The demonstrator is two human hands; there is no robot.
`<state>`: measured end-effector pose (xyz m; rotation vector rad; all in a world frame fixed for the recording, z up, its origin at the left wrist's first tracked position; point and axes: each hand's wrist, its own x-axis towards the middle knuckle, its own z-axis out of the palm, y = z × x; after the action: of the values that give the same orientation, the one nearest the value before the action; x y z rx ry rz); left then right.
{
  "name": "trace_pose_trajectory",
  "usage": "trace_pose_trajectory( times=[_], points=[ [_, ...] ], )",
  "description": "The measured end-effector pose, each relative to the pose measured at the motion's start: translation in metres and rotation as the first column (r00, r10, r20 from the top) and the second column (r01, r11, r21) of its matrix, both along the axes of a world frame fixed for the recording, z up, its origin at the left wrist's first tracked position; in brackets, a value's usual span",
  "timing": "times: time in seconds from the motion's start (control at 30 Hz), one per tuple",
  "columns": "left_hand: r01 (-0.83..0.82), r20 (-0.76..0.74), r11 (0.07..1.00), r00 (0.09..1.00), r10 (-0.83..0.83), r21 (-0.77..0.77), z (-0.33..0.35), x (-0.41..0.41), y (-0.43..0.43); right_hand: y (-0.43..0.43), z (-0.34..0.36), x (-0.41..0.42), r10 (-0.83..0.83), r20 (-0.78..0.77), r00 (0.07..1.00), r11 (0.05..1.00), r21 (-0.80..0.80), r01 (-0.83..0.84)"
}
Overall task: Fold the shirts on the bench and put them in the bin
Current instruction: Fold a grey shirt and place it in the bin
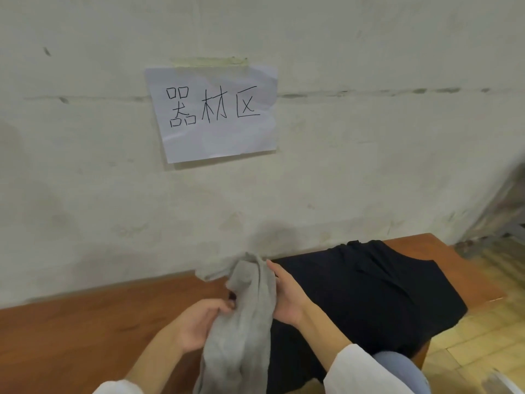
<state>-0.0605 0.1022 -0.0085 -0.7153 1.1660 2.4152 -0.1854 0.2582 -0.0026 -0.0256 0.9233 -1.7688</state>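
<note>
The step in hand is the start of the fold on the grey shirt [250, 311], which is bunched into a long rope of cloth and held up over the wooden table [85, 322], its lower end hanging off the bottom of the view. The left hand [199, 322] pinches the left edge of the cloth with curled fingers [227, 304]. The right hand [287, 297] clasps the other side, thumb laid along the front and the rest of its fingers apparently tucked behind the fabric. Just to the right, a black shirt [369, 294] lies spread on the table, partly draped over its near edge and not yet folded. A handwritten paper sign [213, 115] is taped to the wall behind. The bin cannot be made out from here. Judging by this, the task is at an early stage. The next move probably calls for shaking the grey shirt open and laying it flat on the bare wood to the left, clear of the black shirt, before any crease can be made.
</note>
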Motion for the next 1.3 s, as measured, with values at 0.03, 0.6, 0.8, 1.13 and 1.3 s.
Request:
trace_pose_trajectory(
  times=[0.03, 0.6, 0.8, 1.13, 1.3],
  points=[
    [0.038, 0.015, 0.999, 0.999, -0.038, 0.0, -0.001, 0.0, 0.005, 0.003, -0.001, -0.002, -0.029, -0.024, 0.999, 0.999, 0.015, 0.029],
    [-0.632, -0.366, 0.497, 0.763, 0.532, -0.595, 0.04, -0.023, -0.126, -0.114, 0.035, -0.101, 0.124, -0.74, 0.661, 0.747, 0.508, 0.428],
    [0.114, 0.165, 0.191, 0.946, 0.279, -0.975, -0.047, 0.01, -0.118, -0.09, -0.029, -0.063, 0.572, -0.495, 0.654, 0.491, 0.845, 0.211],
    [-0.016, 0.091, 0.239, 0.898, 0.43, -0.971, -0.059, 0.032, -0.108, -0.078, 0.01, -0.053, 0.718, -0.339, 0.607, 0.469, 0.881, -0.062],
    [-0.123, 0.075, 0.332, 0.847, 0.526, -0.935, -0.061, 0.064, -0.112, -0.029, 0.007, -0.096, 0.044, -0.323, 0.945, 0.708, 0.677, 0.198]
  ],
)
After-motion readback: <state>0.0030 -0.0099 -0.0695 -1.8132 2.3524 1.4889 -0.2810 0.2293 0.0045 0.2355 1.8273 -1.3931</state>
